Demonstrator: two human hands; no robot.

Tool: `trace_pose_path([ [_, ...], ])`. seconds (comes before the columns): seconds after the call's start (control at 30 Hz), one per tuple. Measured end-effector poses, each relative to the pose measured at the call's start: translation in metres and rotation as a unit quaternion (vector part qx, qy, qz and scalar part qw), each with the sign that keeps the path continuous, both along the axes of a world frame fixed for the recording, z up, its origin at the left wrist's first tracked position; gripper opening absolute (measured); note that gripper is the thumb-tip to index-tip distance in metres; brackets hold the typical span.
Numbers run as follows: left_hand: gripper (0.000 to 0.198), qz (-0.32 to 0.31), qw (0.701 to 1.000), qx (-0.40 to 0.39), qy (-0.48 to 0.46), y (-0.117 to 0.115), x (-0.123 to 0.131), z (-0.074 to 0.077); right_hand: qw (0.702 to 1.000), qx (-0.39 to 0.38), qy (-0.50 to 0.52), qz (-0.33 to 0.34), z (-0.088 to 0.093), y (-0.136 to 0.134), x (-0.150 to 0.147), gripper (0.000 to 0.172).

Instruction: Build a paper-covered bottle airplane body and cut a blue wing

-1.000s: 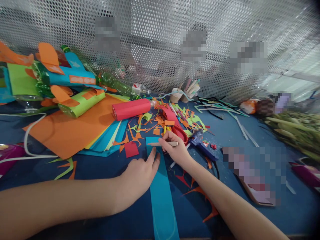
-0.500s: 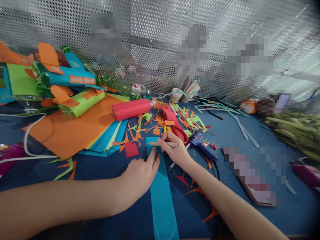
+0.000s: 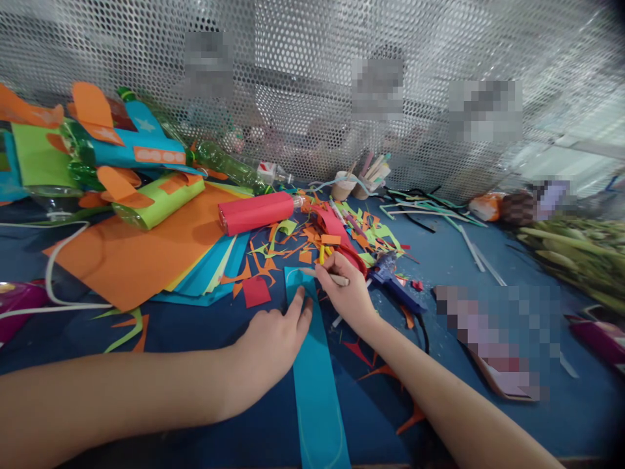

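Note:
A long blue paper strip (image 3: 317, 384) runs away from me across the table. A pale curved line is drawn at its near end, and another curve shows at its far end. My left hand (image 3: 278, 329) lies over the strip's left edge, index and middle fingers stretched out and pressing on the paper. My right hand (image 3: 346, 290) is closed around a pale pencil (image 3: 340, 280), its tip at the strip's far end. A red paper square (image 3: 256, 292) lies just left of the strip.
Scissors (image 3: 354, 257) and a blue glue gun (image 3: 400, 291) lie beyond and right of my right hand among paper scraps. A red-wrapped bottle (image 3: 256, 213), orange sheets (image 3: 146, 260) and a bottle plane (image 3: 141, 150) are at left. A phone (image 3: 493, 352) lies at right.
My right hand has shifted slightly right with the pencil, whose tip has moved toward the strip's far edge. A curved line now shows there. My left hand stays in place.

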State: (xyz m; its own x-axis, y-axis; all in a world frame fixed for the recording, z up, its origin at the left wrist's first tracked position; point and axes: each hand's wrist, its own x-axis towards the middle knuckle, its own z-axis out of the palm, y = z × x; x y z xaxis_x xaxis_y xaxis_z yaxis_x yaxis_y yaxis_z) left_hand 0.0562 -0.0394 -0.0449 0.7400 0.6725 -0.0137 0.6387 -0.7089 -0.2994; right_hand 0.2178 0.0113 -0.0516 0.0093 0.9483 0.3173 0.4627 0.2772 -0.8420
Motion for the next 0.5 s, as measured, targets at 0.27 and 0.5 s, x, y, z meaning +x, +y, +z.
trace_pose_path([
  [0.27, 0.054, 0.001, 1.0, -0.004, 0.014, 0.0, 0.001, 0.002, 0.998, 0.018, -0.031, -0.05, 0.005, 0.0, 0.004, 0.021],
  [0.5, 0.055, 0.005, 1.0, -0.007, 0.012, 0.0, 0.0, 0.001, 0.994, 0.022, -0.053, -0.09, 0.01, 0.0, 0.005, 0.024],
])
